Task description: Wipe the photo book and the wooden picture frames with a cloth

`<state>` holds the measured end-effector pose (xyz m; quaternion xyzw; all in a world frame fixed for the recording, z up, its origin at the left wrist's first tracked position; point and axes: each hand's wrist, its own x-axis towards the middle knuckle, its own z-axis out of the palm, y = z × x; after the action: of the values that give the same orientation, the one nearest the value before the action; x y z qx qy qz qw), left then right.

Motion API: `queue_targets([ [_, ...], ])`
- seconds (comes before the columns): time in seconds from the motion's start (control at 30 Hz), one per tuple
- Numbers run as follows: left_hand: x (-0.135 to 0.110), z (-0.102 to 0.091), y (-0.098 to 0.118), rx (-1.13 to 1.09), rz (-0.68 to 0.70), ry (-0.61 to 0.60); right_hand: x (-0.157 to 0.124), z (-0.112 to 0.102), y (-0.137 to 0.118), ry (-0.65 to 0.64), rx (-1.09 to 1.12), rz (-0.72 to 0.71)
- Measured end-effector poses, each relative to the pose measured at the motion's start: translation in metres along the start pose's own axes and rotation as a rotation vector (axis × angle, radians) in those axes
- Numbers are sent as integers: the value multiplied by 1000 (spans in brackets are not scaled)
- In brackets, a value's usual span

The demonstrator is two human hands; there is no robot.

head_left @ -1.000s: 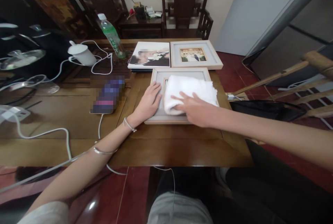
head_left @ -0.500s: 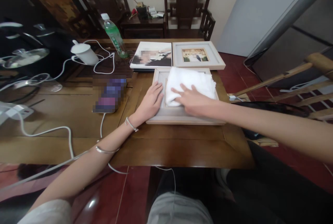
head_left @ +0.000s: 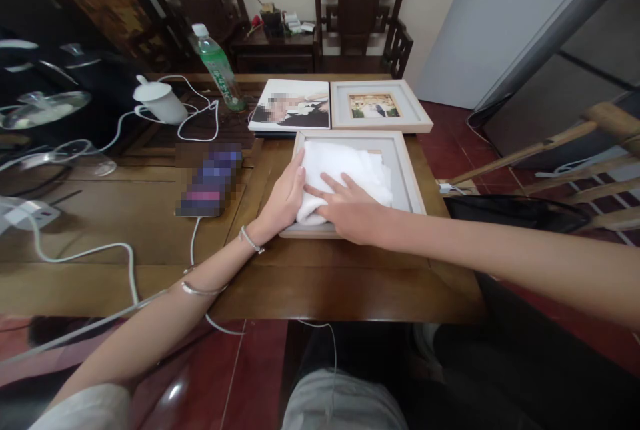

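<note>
A pale wooden picture frame (head_left: 411, 177) lies flat near the table's front edge, with a grey mat inside its border. On its left and middle part rests a folded white cloth (head_left: 340, 162), which covers most of the centre. My right hand (head_left: 353, 210) presses down on the cloth with its fingers spread. Along the frame's left side lies my left hand (head_left: 286, 198), fingers stretched out and touching the edge beside the cloth.
Behind are a second picture frame (head_left: 425, 117) and a white-edged photo panel (head_left: 295, 120). To the left are a blurred-out phone (head_left: 210, 183) on a cable, a green-labelled bottle (head_left: 220, 70), a lidded white cup (head_left: 159, 102) and a clear glass (head_left: 90, 158). White cables cross the table.
My right hand has slid the white cloth left and towards me, baring the mat on the right. My left hand stays at the left edge, its fingers now closer together.
</note>
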<state>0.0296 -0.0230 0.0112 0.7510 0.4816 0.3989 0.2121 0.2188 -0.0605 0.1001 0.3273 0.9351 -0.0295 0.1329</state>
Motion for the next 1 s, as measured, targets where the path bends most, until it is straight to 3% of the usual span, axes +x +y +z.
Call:
queue_targets([
  [0.33, 1, 1, -11, 121, 118, -115, 58, -3, 62, 141, -120, 202],
  [0.43, 1, -1, -12, 182, 122, -155, 50, -3, 80, 132, -143, 230],
  [0.67, 2, -2, -4, 260, 119, -198, 0, 13, 119, 134, -202, 323],
  [0.8, 3, -2, -3, 264, 120, -213, 7, 16, 116, 144, -171, 309],
  [1.0, 4, -3, -3, 252, 142, -242, 61, -1, 89, 169, -139, 180],
])
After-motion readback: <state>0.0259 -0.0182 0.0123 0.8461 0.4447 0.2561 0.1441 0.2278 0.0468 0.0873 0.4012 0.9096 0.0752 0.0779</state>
